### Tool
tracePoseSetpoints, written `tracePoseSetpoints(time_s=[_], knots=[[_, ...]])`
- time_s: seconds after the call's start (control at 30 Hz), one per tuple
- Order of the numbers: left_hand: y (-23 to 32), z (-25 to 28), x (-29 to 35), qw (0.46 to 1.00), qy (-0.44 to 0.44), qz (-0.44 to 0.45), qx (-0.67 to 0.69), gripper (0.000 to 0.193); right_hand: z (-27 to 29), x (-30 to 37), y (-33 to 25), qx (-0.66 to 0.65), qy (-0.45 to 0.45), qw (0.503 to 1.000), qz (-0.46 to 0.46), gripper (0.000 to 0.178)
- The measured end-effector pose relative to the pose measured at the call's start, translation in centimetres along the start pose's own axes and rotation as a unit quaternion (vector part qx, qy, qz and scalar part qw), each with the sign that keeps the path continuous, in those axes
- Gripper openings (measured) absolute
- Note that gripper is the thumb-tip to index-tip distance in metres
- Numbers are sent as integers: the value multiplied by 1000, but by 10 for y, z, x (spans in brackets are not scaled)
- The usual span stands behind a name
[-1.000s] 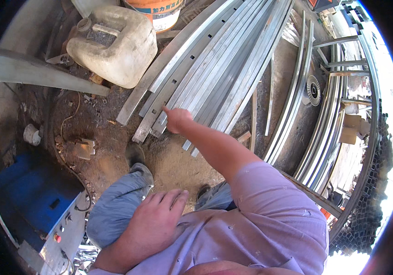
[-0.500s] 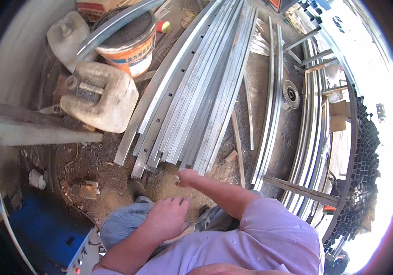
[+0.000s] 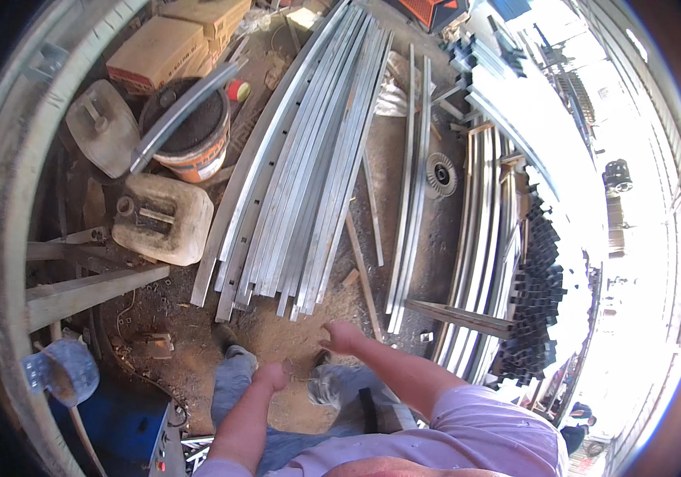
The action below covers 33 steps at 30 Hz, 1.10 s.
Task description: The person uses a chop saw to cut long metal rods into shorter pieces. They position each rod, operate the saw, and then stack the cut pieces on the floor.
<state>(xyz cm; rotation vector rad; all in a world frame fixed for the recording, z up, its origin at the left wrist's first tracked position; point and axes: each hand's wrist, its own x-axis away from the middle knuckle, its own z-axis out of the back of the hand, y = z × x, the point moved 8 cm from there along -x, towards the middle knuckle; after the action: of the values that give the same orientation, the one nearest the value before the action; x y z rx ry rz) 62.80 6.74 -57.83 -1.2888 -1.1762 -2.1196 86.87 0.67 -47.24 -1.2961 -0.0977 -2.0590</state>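
Note:
My left hand point(image 3: 273, 376) hangs in front of my left leg, its fingers curled in and no object showing in it. To its right and a little farther forward, my right hand point(image 3: 343, 337) is closed too, with nothing visible in it. Just beyond both hands lies a fanned bundle of long silvery metal tubes point(image 3: 296, 203), some with square holes. Their near ends stop short of my right hand, and neither hand touches them. Beneath the hands show my jeans point(image 3: 237, 381) and the dusty floor.
At left stand a dirty white jerrycan point(image 3: 167, 219), a second jerrycan point(image 3: 102, 127), an orange-banded bucket point(image 3: 197, 163) and cardboard boxes point(image 3: 157, 52). A blue machine point(image 3: 118, 433) sits near left. Rightward lie two more tubes point(image 3: 409, 191), a round disc point(image 3: 441, 175) and stacked dark tubes point(image 3: 539, 294).
My left hand went from spread fingers above my knee to curled, farther forward and left. My right hand has shifted away from the tube ends. The whole view has shifted.

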Motion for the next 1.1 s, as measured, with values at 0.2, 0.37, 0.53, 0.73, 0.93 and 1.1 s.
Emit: tracePoseSetpoints(time_s=[0.2, 0.37, 0.53, 0.73, 0.93, 1.1], knots=[[58, 41, 139, 999, 3, -37, 17, 65, 42, 102, 22, 27, 20, 999, -25, 62], [52, 96, 225, 995, 94, -27, 0, 66, 87, 169, -4, 21, -4, 998, -60, 63], [1, 126, 277, 987, 157, 13, -39, 51, 134, 191, -57, -7, 35, 999, 1, 60], [-10, 152, 417, 967, 200, 153, 37, 39, 160, 187, -77, -173, -20, 985, 18, 59], [-32, 17, 494, 897, 305, 267, 178, 52, 171, 143, -88, -99, -63, 990, 79, 26], [8, -153, 513, 883, 236, 279, 294, 53, 194, 156, -96, -46, -45, 995, 75, 32]])
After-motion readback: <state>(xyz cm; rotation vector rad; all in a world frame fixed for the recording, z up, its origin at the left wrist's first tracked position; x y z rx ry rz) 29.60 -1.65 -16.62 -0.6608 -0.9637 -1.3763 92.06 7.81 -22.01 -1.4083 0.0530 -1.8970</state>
